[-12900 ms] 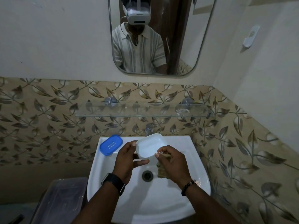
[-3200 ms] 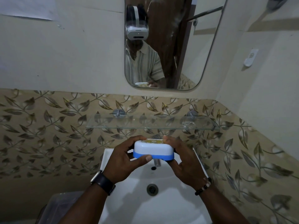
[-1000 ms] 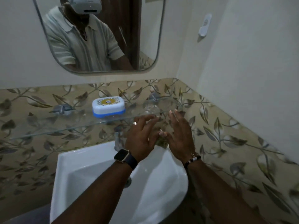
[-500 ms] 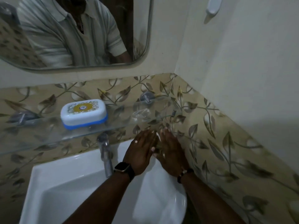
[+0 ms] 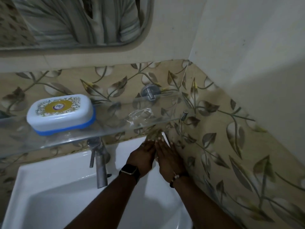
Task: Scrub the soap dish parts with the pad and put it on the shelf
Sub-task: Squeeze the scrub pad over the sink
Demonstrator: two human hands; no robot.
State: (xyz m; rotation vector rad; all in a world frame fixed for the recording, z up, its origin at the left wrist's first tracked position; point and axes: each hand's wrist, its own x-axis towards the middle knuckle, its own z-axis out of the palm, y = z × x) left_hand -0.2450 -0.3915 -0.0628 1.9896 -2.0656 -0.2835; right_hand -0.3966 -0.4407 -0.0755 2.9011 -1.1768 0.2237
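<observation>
The soap dish (image 5: pixel 60 114) sits closed on the glass shelf (image 5: pixel 102 134), white lid up over the blue base. Its long axis runs left to right along the shelf, roughly parallel to the tiled wall (image 5: pixel 214 129) behind, with the right end tipped slightly toward the wall in this view. The lid's printed gold label faces upward.

The dish is on the left part of the shelf, well apart from both hands, which are lower and to the right, under the shelf's right end and over the back right corner of the sink (image 5: pixel 49 195). The tap (image 5: pixel 99 166) stands between the dish's side and the hands, below the shelf edge.

The left hand (image 5: pixel 142 157) and right hand (image 5: pixel 168 160) lie side by side, backs up, fingers stretched flat and pointing away toward the wall, their inner edges touching or nearly so. Both are spread open with nothing visible in them; whether something lies beneath the palms cannot be told. The fingertips reach the sink's rear rim near the wall. The left wrist wears a dark watch (image 5: pixel 130 171), the right a bead bracelet (image 5: pixel 175 178). Both forearms rise from the bottom of the frame, converging toward the corner.

The pad cannot be made out.
</observation>
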